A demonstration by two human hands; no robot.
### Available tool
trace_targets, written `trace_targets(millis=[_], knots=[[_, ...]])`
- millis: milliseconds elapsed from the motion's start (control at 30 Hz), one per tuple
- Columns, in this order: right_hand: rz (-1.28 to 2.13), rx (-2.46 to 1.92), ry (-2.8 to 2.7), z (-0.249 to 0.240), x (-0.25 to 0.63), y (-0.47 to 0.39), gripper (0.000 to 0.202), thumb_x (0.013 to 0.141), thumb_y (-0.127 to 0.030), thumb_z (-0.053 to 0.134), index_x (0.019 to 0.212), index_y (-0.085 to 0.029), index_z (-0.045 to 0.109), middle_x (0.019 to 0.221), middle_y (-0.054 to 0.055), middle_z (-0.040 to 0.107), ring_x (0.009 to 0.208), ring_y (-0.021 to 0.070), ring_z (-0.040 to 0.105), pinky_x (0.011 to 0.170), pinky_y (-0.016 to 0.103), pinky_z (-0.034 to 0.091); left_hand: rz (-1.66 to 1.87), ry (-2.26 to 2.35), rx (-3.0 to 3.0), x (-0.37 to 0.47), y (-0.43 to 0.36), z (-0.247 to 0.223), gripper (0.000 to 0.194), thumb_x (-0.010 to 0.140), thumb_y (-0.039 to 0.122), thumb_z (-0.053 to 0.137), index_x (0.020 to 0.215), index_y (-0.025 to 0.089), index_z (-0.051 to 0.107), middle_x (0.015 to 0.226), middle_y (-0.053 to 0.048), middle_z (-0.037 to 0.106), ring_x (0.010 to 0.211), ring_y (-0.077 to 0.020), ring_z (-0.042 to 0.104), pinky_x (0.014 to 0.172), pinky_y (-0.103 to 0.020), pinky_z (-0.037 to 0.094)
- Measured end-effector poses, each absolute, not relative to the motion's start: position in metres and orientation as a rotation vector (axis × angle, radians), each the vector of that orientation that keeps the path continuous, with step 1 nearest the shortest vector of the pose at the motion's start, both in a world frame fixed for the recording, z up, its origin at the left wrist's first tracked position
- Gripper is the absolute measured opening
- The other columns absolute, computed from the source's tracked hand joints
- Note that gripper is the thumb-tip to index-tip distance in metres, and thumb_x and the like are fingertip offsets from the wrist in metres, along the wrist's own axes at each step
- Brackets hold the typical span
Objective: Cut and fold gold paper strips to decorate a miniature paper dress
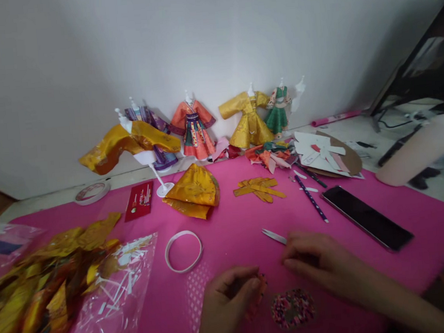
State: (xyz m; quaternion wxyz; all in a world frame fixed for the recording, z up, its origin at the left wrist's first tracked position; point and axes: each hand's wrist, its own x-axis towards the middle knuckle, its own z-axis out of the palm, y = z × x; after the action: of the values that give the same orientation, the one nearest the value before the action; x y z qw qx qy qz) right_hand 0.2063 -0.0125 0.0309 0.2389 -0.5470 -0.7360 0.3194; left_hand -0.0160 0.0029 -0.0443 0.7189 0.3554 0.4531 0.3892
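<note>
My left hand (230,298) is closed near the bottom centre, pinching a small orange patterned piece (257,294) between thumb and fingers. Farther right, my right hand (315,257) is closed around small scissors or tweezers with silvery tips (273,235) that point up and left. Most of that tool is hidden by the fingers. Between and below both hands lies a round multicoloured beaded piece (292,308) on the pink mat (235,227). A white tape ring (183,251) rests above and left of my left hand.
Dressed doll forms, including a red one (193,125), stand along the wall. Golden strips (260,189), a dotted pencil (311,199) and a phone (367,217) lie beyond my hands. Clear bags and golden fabric (49,285) cover the left side. A pale cylinder (419,154) is at right.
</note>
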Motion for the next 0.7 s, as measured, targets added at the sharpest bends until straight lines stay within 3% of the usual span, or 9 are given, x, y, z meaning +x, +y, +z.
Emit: trace_targets(millis=[100, 267, 400, 500, 600, 700], knots=[[1.107, -1.412, -1.873, 0.031, 0.183, -0.018, 0.035, 0.098, -0.037, 0.049, 0.071, -0.018, 0.059, 0.07, -0.001, 0.059, 0.063, 0.0125, 0.054, 0.056, 0.023, 0.039, 0.863, 1.007, 0.885, -0.018, 0.002, -0.046, 0.046, 0.054, 0.052, 0.092, 0.085, 0.021, 0.08, 0.067, -0.004, 0.072, 0.063, -0.0159, 0.063, 0.058, -0.024, 0.048], [1.559, -1.412, -1.478, 0.01, 0.169, -0.026, 0.023, 0.085, -0.039, 0.064, 0.077, -0.018, 0.063, 0.066, 0.001, 0.065, 0.058, 0.0141, 0.06, 0.053, 0.023, 0.043, 0.813, 0.943, 1.042, -0.02, -0.001, -0.052, 0.045, 0.063, 0.054, 0.086, 0.093, 0.021, 0.079, 0.057, 0.001, 0.062, 0.053, -0.0121, 0.055, 0.053, -0.023, 0.043], [1.613, -1.373, -1.251, 0.001, 0.171, -0.03, 0.028, 0.083, -0.045, 0.068, 0.075, -0.019, 0.06, 0.066, 0.001, 0.066, 0.057, 0.015, 0.062, 0.054, 0.025, 0.046, 0.758, 0.852, 0.967, -0.016, -0.003, -0.053, 0.051, 0.06, 0.052, 0.089, 0.1, 0.023, 0.077, 0.066, 0.0, 0.067, 0.061, -0.0138, 0.061, 0.063, -0.025, 0.049], [1.618, -1.343, -1.192, -0.001, 0.178, -0.031, 0.033, 0.082, -0.05, 0.07, 0.075, -0.02, 0.058, 0.065, -0.002, 0.06, 0.055, 0.0123, 0.057, 0.053, 0.024, 0.043, 0.677, 0.811, 0.953, -0.014, -0.002, -0.053, 0.044, 0.06, 0.055, 0.089, 0.086, 0.021, 0.077, 0.069, -0.001, 0.069, 0.066, -0.0153, 0.063, 0.067, -0.026, 0.049], [1.642, -1.276, -1.19, -0.003, 0.184, -0.031, 0.038, 0.085, -0.054, 0.066, 0.072, -0.019, 0.058, 0.061, -0.004, 0.055, 0.052, 0.0107, 0.05, 0.051, 0.023, 0.037, 0.681, 0.87, 1.013, -0.015, -0.001, -0.057, 0.047, 0.059, 0.061, 0.085, 0.062, 0.018, 0.068, 0.053, 0.002, 0.059, 0.053, -0.0115, 0.053, 0.056, -0.023, 0.043], [1.634, -1.229, -1.199, -0.007, 0.184, -0.031, 0.043, 0.091, -0.055, 0.058, 0.067, -0.019, 0.059, 0.057, -0.003, 0.054, 0.051, 0.0114, 0.048, 0.049, 0.024, 0.034, 0.659, 0.918, 1.037, -0.016, -0.001, -0.061, 0.053, 0.058, 0.068, 0.082, 0.059, 0.018, 0.063, 0.046, 0.004, 0.054, 0.046, -0.0104, 0.047, 0.05, -0.023, 0.038]])
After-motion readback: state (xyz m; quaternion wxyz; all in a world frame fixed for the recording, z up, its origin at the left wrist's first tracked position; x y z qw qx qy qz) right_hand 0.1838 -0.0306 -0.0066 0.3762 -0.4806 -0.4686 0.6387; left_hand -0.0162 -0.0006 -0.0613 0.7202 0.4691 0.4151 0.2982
